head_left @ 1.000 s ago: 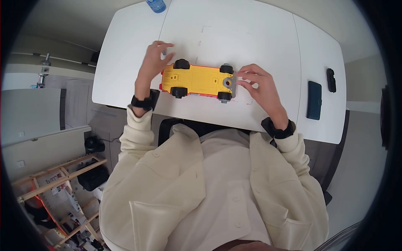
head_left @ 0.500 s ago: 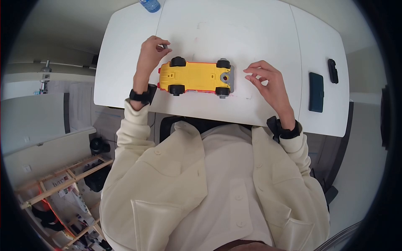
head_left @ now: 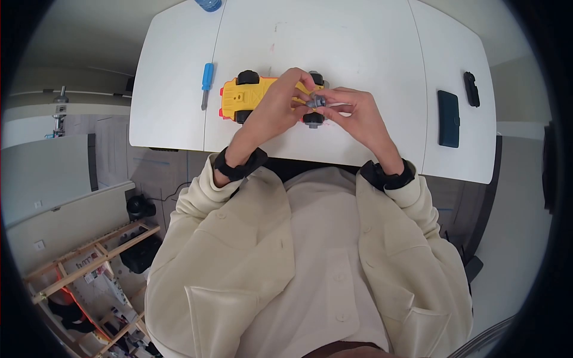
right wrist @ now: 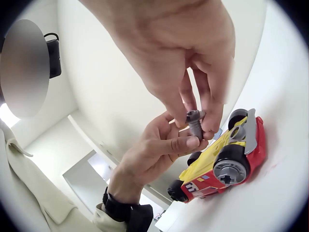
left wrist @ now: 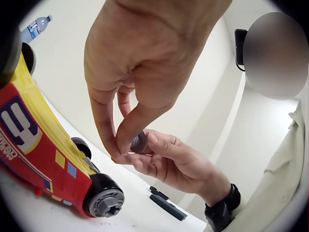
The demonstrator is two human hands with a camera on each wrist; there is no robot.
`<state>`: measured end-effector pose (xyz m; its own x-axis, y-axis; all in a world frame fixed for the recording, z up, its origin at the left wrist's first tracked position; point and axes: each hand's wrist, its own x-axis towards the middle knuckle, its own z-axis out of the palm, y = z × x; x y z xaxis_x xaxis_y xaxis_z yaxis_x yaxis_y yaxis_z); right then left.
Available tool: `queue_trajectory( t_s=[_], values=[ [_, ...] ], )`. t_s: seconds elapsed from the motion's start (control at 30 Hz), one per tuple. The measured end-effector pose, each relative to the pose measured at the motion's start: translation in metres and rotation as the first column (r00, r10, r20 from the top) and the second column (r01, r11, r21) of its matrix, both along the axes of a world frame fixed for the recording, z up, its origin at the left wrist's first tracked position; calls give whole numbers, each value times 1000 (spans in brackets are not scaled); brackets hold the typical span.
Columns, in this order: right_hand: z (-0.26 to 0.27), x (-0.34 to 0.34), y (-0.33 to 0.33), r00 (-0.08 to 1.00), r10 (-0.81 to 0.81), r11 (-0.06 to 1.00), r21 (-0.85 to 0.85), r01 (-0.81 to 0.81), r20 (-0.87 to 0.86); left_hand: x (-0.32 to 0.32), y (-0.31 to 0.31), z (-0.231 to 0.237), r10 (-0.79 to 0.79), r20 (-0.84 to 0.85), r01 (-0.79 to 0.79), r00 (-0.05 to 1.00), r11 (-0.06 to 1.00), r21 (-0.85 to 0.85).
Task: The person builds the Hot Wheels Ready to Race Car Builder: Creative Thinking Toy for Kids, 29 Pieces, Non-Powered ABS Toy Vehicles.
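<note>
In front of me, both hands meet over the front-right end of a toy car (head_left: 236, 95), which lies upside down with its yellow underside and black wheels up. Between them is a grey plastic toy bolt (right wrist: 195, 126) with a threaded shaft. My left hand (head_left: 277, 106) pinches the shaft end, thumb along it. The right hand (head_left: 358, 113) has its fingertips on the head. Seen from the right wrist, the bolt is held above the car's grey bumper piece (right wrist: 251, 131). A blue-handled screwdriver (head_left: 207, 79) lies on the table, left of the car.
The white table (head_left: 370, 48) has seams on both sides. At its right stand a dark wallet-like case (head_left: 449, 118) and a small black object (head_left: 471, 89). A water bottle (head_left: 209, 5) is at the far left edge.
My left hand, pinching a grey piece left of the car, has swung right over it to meet the right hand. The right hand now grips the bolt too. The screwdriver has come into sight.
</note>
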<state>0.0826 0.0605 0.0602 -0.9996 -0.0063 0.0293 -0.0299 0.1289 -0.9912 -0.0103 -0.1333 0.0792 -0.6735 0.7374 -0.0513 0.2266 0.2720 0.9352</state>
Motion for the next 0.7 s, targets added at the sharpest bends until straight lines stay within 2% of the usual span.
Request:
queue_trajectory(
  t_s=[0.07, 0.2, 0.23, 0.27, 0.3, 0.37, 0.4, 0.53, 0.6, 0.7],
  values=[
    [4, 2, -2, 999, -6, 997, 78, 10, -47, -2, -1, -1, -43, -14, 42, 999, 998, -42],
    [11, 1, -1, 995, -47, 984, 166, 61, -89, -8, -9, 6, -81, -109, 82, 991, 997, 6],
    [8, -1, 2, 987, -69, 968, 228, 101, -144, -14, -16, 13, -110, -313, 93, 943, 993, -71],
    [5, -2, 4, 975, -86, 947, 288, 143, -203, -21, -25, 17, -148, -502, 84, 852, 986, -147],
    [2, -2, 7, 974, -82, 946, 293, 143, -209, -25, -36, 18, -143, -507, 81, 850, 987, -142],
    [-6, -1, 10, 973, 13, 903, 421, 88, -231, -33, -59, 12, -122, -613, -77, 781, 954, -289],
    [-7, -1, 9, 972, 14, 900, 426, 90, -235, -33, -69, 8, -148, -610, -170, 778, 886, -432],
    [-12, -4, 5, 954, 84, 866, 494, 74, -289, -40, -84, -11, -172, -620, -198, 765, 854, -481],
    [-14, -7, 2, 944, 125, 841, 537, 63, -307, -45, -88, -23, -212, -549, -98, 809, 871, -481],
    [-18, -8, -2, 953, 139, 799, 599, 52, -269, -46, -85, -26, -208, -556, -110, 805, 868, -483]
  ],
)
